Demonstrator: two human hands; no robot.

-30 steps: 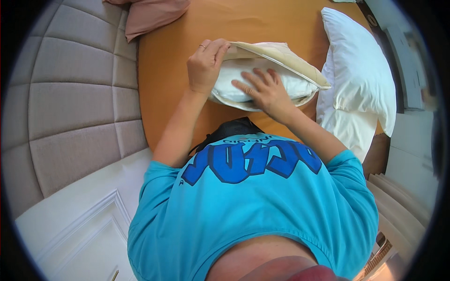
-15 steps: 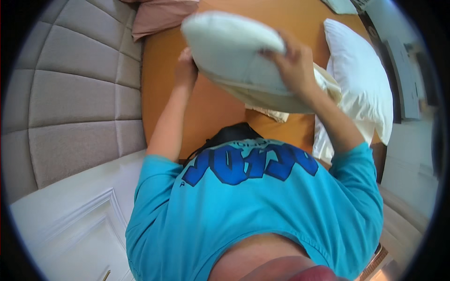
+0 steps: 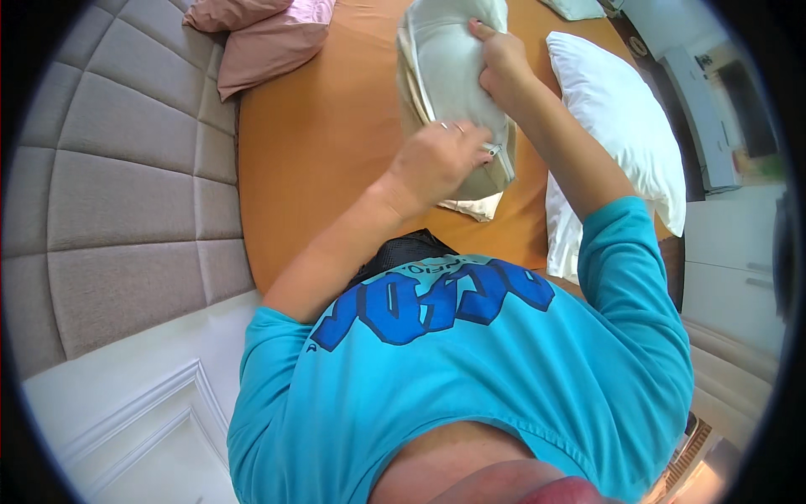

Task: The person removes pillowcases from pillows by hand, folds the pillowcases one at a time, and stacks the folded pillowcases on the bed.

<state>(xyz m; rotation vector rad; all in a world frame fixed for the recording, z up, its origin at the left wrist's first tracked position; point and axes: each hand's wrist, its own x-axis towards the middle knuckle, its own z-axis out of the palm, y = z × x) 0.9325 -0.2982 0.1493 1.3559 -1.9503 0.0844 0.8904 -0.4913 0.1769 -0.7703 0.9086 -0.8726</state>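
Bed [image 3: 290, 214] with orange-brown sheet [image 3: 357, 109], pillows at the sides.
Sheet mostly smooth on the left, lightly creased toward the near right. Pink pillows [image 3: 273, 50] overlap at the far left corner, upper part cut by frame. White pillow [image 3: 617, 113] lies lengthwise along the right edge, near right corner seeming to reach past the bed; more white fabric [image 3: 564, 231] shows under its near end, unclear if separate. Another white item [image 3: 578, 7] at far right, partly cropped. Cream cloth [image 3: 478, 207] lies near the middle front, mostly hidden behind a lifted pillow [image 3: 457, 80]; can't tell whether that one touches the sheet.
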